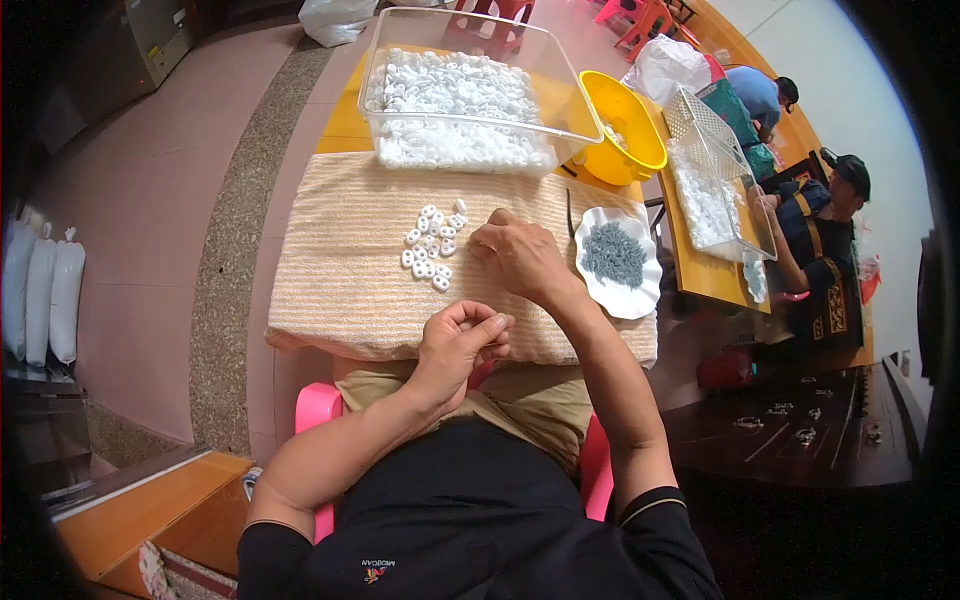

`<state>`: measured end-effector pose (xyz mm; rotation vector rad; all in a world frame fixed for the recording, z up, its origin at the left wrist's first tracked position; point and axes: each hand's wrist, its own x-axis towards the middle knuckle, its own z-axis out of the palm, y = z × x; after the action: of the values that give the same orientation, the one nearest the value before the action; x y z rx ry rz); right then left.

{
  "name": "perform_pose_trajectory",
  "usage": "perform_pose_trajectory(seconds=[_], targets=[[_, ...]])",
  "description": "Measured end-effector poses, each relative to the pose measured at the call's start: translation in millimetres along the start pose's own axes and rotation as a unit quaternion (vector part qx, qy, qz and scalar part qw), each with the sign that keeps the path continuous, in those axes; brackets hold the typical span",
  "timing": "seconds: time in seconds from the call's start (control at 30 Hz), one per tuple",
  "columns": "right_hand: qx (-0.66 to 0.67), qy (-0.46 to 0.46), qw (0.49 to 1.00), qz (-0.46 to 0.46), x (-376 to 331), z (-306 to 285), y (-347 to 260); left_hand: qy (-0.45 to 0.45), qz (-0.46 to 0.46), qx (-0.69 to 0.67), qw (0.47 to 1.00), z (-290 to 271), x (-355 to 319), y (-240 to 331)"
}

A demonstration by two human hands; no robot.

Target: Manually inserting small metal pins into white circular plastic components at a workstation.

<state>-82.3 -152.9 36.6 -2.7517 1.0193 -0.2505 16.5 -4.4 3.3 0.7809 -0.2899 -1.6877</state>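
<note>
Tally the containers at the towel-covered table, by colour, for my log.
Clear bin: 1
Yellow bowl: 1
White dish: 1
Total: 3

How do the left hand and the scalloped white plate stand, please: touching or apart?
Apart: the head view shows striped cloth between left hand and plate.
</note>
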Motion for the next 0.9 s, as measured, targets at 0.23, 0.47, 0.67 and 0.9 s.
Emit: perform_pose_trajectory(seconds=[0.23,0.47,0.67,0.9], targets=[[0.036,0.022,0.999,-0.025,7.1,5.4,-12.2,0.01,0.012,0.005,1.0,-2.3,2.0,-4.2],[0.008,-0.016,1.0,-0.024,13.7,9.1,-15.6,0.019,0.013,0.008,1.0,-2.2,1.4,-4.4],[-0.001,0.002,0.999,-0.035,11.5,9.9,-14.2,0.015,0.023,-0.001,1.0,-1.6,2.1,-4.7],[-0.021,-0.012,1.0,-0.013,6.6,0.2,-13.2,0.017,0.024,-0.005,1.0,-2.0,1.1,-3.6]])
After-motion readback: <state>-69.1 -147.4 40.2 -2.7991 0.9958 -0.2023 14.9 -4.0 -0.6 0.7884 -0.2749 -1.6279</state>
